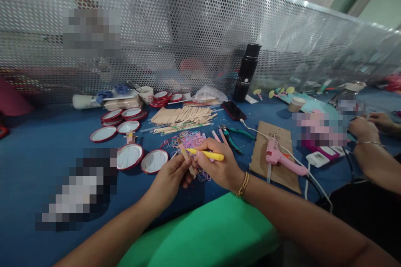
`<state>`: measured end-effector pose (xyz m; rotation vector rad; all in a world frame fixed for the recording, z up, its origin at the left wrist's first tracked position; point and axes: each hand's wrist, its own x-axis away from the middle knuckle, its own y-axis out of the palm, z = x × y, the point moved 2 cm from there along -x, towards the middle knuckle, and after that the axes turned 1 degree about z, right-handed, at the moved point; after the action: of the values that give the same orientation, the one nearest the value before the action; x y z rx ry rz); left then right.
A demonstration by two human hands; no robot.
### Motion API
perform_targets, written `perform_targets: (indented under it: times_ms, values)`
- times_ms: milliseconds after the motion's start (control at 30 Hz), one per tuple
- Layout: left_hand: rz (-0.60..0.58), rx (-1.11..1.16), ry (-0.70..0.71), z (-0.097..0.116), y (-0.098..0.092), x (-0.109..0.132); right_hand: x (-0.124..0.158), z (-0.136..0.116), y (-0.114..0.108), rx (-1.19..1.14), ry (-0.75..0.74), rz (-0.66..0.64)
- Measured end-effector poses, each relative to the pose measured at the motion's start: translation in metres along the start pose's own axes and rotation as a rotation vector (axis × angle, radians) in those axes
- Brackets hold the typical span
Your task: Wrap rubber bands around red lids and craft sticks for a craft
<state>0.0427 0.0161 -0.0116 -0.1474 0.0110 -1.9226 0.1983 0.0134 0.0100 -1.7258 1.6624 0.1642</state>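
Observation:
Between its thumb and fingers my left hand (173,172) grips a flat wooden stick (184,153), tilted, its upper end brownish. My right hand (219,167) pinches a yellow marker (213,155), whose tip points left at the stick. Behind both hands lies a tangle of pink and purple rubber bands (191,137). Further back is a pile of wooden sticks (178,114). Red-rimmed round lids (154,161) rest to the left of my left hand, one with a small figure standing behind it.
Teal-handled pliers (234,142), a black phone (234,110) and a black bottle (247,73) stand or lie beyond my right hand. A pink glue gun (283,159) with a white cord rests on cardboard (258,150). Another person's hands (365,129) are at the right. A perforated metal panel (200,29) runs behind.

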Motion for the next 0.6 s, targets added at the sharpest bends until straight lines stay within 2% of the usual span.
perform_targets:
  times_ms: [167, 400, 600]
  values:
    - [0.002, -0.01, -0.008, -0.0022, -0.0007, 0.0, 0.0016, -0.0031, 0.0018, 0.004, -0.047, 0.0]
    - [0.003, -0.017, 0.005, -0.0015, -0.0008, -0.0004, 0.0006, 0.0006, -0.0007, -0.004, -0.003, 0.001]
    - [0.014, -0.014, -0.008, -0.0008, -0.0006, -0.0003, 0.001, -0.0031, 0.0007, -0.01, -0.041, -0.015]
